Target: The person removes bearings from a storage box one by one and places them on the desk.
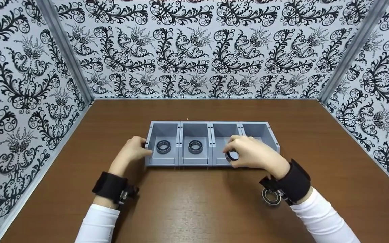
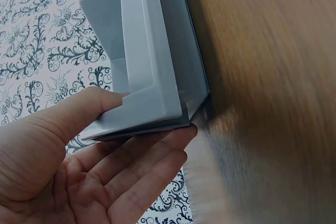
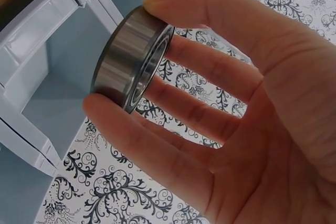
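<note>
Four joined grey bins would be too exact a count from the wrist views, but the head view shows a row of several grey bins (image 1: 194, 161) on the table. My right hand (image 1: 253, 153) pinches a ball bearing (image 3: 126, 59) by its outer rim, thumb on one side and a fingertip on the other, over the front of the third bin from the left. At the row's left end, my left hand (image 1: 132, 151) grips the side wall of the leftmost bin (image 2: 152, 90), thumb over the edge and fingers against the outside. One bearing (image 1: 163, 146) lies flat in the leftmost bin, another bearing (image 1: 195, 146) in the second.
On the brown table (image 1: 194, 206) a further bearing (image 1: 271, 196) lies beneath the right wrist, partly hidden by its black strap (image 1: 294, 182). Patterned walls (image 1: 194, 50) with grey corner posts enclose the back and sides.
</note>
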The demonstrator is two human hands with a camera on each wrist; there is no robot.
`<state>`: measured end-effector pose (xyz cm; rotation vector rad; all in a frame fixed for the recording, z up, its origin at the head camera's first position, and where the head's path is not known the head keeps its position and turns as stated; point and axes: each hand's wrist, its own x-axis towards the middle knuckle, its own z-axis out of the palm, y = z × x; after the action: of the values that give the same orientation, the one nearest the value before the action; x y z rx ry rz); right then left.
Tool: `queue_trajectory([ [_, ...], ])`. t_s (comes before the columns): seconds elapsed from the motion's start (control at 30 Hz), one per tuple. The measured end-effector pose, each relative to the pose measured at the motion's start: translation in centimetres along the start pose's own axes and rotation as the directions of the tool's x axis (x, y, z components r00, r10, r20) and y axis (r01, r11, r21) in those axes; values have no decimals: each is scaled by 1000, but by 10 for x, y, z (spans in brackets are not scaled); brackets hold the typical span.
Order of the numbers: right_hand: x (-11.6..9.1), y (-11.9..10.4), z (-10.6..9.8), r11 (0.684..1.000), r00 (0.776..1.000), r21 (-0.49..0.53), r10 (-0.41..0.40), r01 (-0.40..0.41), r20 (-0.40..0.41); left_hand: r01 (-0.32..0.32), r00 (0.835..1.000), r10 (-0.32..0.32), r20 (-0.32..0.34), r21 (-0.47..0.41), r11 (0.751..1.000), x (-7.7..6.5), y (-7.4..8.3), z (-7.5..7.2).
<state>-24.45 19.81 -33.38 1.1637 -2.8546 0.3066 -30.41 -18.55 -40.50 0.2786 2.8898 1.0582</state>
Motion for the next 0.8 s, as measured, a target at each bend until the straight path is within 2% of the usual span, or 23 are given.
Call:
queue_trajectory([
  [0.8,-14,-8,8,995,994,19,-94,95,-47,-22,1000,22,2,-11,1000,2,-4,0],
])
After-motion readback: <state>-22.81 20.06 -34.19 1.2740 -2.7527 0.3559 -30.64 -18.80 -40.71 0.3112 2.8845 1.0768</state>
